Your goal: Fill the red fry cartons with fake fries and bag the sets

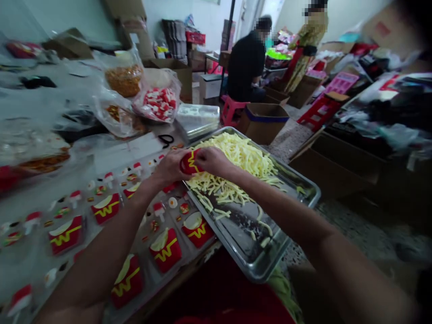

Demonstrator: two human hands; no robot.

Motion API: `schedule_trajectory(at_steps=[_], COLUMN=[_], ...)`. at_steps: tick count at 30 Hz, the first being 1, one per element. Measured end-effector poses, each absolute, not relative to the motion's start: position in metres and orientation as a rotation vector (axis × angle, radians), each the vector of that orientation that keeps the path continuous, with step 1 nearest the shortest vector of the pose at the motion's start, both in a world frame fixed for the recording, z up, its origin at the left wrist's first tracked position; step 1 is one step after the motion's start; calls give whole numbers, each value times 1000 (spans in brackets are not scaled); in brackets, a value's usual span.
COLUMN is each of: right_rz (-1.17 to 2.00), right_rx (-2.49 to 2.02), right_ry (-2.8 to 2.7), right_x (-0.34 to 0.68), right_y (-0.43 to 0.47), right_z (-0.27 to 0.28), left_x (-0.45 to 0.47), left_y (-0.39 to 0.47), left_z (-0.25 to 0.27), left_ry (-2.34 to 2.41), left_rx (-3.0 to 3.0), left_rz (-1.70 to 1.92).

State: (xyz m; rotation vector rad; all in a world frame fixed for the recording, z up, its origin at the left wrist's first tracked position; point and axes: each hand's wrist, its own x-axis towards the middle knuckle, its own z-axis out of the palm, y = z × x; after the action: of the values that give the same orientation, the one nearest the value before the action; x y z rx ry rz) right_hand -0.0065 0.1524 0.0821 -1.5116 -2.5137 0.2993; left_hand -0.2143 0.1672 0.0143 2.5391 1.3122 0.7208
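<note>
Over the near-left edge of a metal tray (232, 245), my left hand (171, 165) grips a small red fries holder (191, 163) with a yellow zigzag mark. Closed fingers of my right hand (214, 161) rest at the holder's right side; what they pinch, if anything, is hidden. Pale yellow toy fries (241, 155) lie heaped in the tray beneath and beyond my hands, with a few loose strips nearer me. Left of the tray, clear blister packs hold similar red fries holders (165, 250) beside small toy food pieces (159, 210).
Bags of red-and-white pieces (160, 102) and orange-brown pieces (124, 80) stand at the table's back. Black scissors (166, 140) lie before stacked clear trays (199, 119). An open carton (265, 119) stands beyond the metal tray. A seated person (248, 65) and a standing person (312, 31) are behind.
</note>
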Motion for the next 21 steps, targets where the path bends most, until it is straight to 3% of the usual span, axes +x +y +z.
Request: schedule_trajectory(at_steps=[8, 10, 16, 21], right_rz=[237, 262, 553, 317], right_rx=[-1115, -1223, -1396, -1492], right_ry=[-2641, -2589, -2553, -2678], right_x=[59, 75, 112, 90], right_y=[116, 104, 71, 65], right_z=[105, 104, 52, 15], left_x=[-132, -119, -131, -147], left_y=[107, 95, 56, 26], left_z=[52, 57, 50, 58], left_ry=[1462, 1649, 1905, 1979], left_rx=[2399, 2267, 1946, 1958], left_rz=[878, 875, 766, 826])
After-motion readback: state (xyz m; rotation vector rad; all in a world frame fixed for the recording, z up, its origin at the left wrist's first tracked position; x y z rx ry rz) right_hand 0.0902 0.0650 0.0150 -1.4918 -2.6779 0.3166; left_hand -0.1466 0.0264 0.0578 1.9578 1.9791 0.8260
